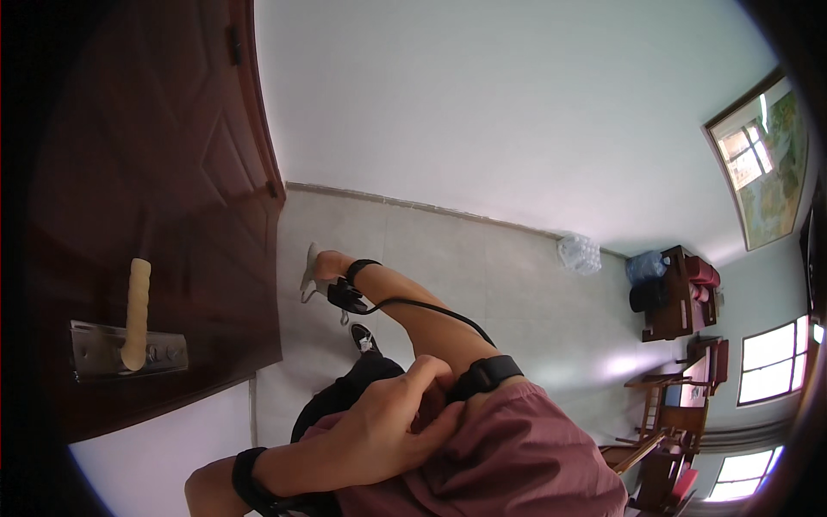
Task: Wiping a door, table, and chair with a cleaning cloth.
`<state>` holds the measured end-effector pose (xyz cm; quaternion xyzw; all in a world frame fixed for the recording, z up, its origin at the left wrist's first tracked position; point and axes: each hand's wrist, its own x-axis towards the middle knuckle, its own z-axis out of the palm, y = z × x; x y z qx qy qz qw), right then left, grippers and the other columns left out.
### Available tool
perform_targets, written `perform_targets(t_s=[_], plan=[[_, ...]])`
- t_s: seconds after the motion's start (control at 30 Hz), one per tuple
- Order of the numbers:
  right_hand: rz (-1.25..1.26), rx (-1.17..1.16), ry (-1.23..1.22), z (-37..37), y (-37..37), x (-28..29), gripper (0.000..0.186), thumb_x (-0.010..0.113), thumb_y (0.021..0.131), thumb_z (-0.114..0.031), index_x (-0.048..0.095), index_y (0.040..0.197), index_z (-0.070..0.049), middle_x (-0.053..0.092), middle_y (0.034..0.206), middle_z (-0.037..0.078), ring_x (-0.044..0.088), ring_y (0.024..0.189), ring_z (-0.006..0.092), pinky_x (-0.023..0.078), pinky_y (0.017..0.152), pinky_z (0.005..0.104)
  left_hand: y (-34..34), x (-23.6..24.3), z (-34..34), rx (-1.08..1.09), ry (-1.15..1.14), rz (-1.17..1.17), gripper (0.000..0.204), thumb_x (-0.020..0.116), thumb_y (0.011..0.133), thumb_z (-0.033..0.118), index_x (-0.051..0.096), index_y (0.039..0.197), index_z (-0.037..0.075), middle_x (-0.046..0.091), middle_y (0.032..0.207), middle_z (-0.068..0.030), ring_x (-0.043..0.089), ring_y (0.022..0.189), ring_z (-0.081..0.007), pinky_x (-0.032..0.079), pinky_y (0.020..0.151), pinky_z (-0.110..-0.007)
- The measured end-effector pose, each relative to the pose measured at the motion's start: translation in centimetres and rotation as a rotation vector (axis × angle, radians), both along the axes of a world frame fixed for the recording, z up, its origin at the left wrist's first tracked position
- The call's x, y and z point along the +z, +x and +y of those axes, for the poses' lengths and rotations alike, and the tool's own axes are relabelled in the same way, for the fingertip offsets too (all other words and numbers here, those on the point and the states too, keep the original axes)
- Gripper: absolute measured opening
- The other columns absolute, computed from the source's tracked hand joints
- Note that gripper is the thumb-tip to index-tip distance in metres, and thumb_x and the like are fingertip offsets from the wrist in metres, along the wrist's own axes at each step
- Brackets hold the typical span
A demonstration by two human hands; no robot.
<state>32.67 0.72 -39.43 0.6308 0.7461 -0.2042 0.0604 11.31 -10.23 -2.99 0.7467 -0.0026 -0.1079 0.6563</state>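
My left hand [388,422] is bent across to my right upper forearm, thumb and fingers closed at a black strap [493,372] just below the pinkish sleeve. Another black band [247,481] circles my left wrist. My right arm stretches away toward the door side, its hand [329,263] curled and closed beside a pale grey thing [309,265] too small to make out. At the right wrist sits a small black device [346,295] on a band. A black cable [422,303] runs from it along the forearm to the strap.
At the left stands a dark brown wooden door [164,198] with a cream-wrapped handle [137,314]. A pack of clear bottles [579,254] lies by the white wall. Farther off are wooden furniture with red cushions [702,271], a framed picture [762,164] and windows. My shoe [363,337] shows below.
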Motion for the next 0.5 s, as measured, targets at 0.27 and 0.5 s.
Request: perform_targets(t_s=[0.27,0.5], plan=[[-0.22,0.095,-0.061,-3.9,5.4,-5.7,0.02,0.058,0.069,-0.018,0.068,0.083,-0.008,0.065,0.088,0.014,0.061,0.082,0.0296,0.049,0.069,0.0369,1.8,-0.3,-1.4,-0.094,0.184,-0.405,0.026,0.055,0.078,0.004,0.04,0.098,-0.004,0.054,0.079,-0.0202,0.056,0.067,-0.0361,0.047,0.058,-0.038],[-0.065,-0.051,-0.17,-1.8,1.4,-1.2,0.022,0.057,0.068,-0.015,0.068,0.084,-0.007,0.064,0.088,0.016,0.061,0.084,0.0305,0.047,0.072,0.0369,0.6,-0.8,-0.6,0.064,0.224,-0.323,0.03,0.059,0.072,0.0,0.046,0.099,-0.001,0.055,0.081,-0.0177,0.058,0.067,-0.0317,0.046,0.056,-0.036]])
